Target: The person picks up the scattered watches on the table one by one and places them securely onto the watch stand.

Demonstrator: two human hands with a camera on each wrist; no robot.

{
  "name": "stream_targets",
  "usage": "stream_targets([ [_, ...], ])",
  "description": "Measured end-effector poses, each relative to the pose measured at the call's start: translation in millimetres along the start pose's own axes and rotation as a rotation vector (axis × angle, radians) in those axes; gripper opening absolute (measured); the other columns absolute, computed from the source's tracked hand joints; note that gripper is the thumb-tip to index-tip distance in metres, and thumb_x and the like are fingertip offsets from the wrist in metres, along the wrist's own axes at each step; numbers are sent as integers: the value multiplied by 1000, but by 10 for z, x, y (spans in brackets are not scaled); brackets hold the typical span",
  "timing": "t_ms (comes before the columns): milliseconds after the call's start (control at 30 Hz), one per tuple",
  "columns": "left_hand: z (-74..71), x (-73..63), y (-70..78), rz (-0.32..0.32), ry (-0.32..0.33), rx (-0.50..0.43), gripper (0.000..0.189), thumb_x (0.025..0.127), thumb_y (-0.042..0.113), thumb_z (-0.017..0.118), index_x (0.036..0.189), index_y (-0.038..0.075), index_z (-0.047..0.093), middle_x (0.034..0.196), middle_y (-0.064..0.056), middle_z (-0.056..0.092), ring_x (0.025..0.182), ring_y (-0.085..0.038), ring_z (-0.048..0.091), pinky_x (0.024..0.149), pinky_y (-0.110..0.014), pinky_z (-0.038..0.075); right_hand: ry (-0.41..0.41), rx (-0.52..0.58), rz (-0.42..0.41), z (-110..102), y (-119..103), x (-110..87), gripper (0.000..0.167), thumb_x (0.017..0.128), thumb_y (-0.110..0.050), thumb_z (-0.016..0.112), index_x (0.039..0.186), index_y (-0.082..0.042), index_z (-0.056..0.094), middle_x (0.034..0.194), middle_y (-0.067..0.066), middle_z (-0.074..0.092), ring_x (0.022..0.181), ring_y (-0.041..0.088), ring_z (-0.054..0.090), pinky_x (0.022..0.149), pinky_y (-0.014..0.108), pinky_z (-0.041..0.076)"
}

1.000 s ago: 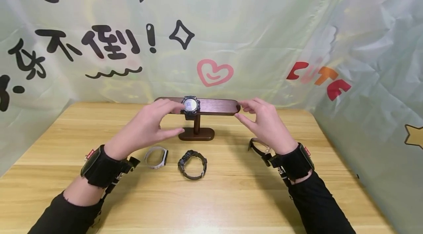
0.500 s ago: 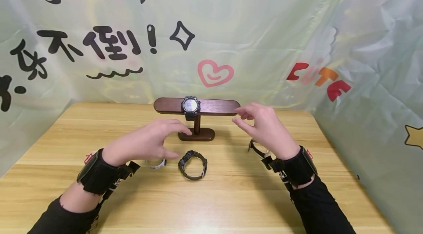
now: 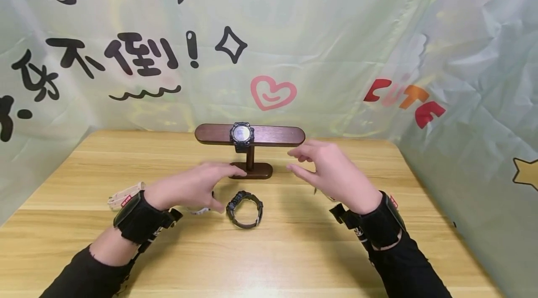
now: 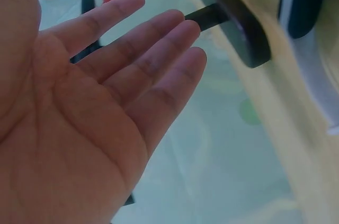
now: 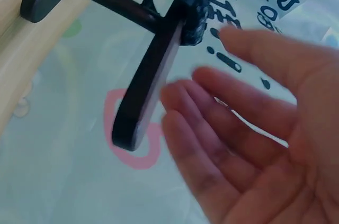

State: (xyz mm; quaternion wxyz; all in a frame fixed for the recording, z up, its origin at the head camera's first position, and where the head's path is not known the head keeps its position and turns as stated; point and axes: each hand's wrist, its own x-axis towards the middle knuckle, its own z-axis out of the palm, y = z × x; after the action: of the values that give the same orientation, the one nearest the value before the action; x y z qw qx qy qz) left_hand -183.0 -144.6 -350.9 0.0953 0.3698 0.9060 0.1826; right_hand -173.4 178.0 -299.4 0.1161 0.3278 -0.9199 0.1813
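A dark wooden watch stand (image 3: 279, 136) stands at the back of the table, with a black digital watch (image 3: 241, 133) strapped round its bar. My left hand (image 3: 191, 186), holding nothing, hovers in front of the stand's base with its fingers extended. Under it, a white fitness band (image 4: 312, 65) is mostly covered in the head view. To the right of that hand another dark sports watch (image 3: 232, 204) lies on its side. My right hand (image 3: 328, 169), loosely bent and holding nothing, is just below the bar's right end. It hides most of a thin-strapped watch behind it.
A pale pinkish strap (image 3: 126, 195) lies on the wooden table (image 3: 269, 260), left of my left wrist. A printed cloth backdrop (image 3: 336, 31) hangs right behind the table and along its right side.
My left hand has come down from the watch on the stand to above the white band, uncovering the bar. My right hand has dropped from the bar's end. The pale strap has come into sight.
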Motion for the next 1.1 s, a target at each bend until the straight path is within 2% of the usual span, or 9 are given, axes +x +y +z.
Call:
stream_targets([
  [200,103,45,-50,8,-23,-26,94,75,11,97,157,9,51,158,-11,58,144,-36,57,121,-56,48,-156,-22,-112,45,-96,-32,25,97,-25,82,115,-8,80,101,1,77,94,14,73,85,33,64],
  [400,170,66,-76,23,-36,-43,91,75,12,96,155,7,54,154,-11,62,140,-36,60,119,-55,51,-271,26,-139,93,-214,-59,28,99,-25,79,121,-7,79,114,3,78,102,15,75,87,30,64],
  [600,197,81,-79,-29,-67,-85,91,75,13,96,155,9,54,158,-10,58,144,-35,57,121,-56,49,-311,22,-146,152,-299,-84,27,99,-26,80,119,-7,80,115,4,78,105,17,76,89,31,65],
  [767,218,87,-93,-40,-67,-63,90,75,16,98,154,8,56,157,-11,59,145,-36,55,122,-57,47,-344,34,-139,201,-345,-97,26,99,-25,80,118,-8,80,115,4,78,108,19,76,90,31,65],
  [1100,253,104,-110,-15,-59,-51,86,75,20,98,151,6,59,153,-12,63,142,-35,58,122,-55,48,-383,46,-195,324,-379,-81,18,100,-23,78,113,-9,80,106,0,76,93,5,68,79,20,59],
])
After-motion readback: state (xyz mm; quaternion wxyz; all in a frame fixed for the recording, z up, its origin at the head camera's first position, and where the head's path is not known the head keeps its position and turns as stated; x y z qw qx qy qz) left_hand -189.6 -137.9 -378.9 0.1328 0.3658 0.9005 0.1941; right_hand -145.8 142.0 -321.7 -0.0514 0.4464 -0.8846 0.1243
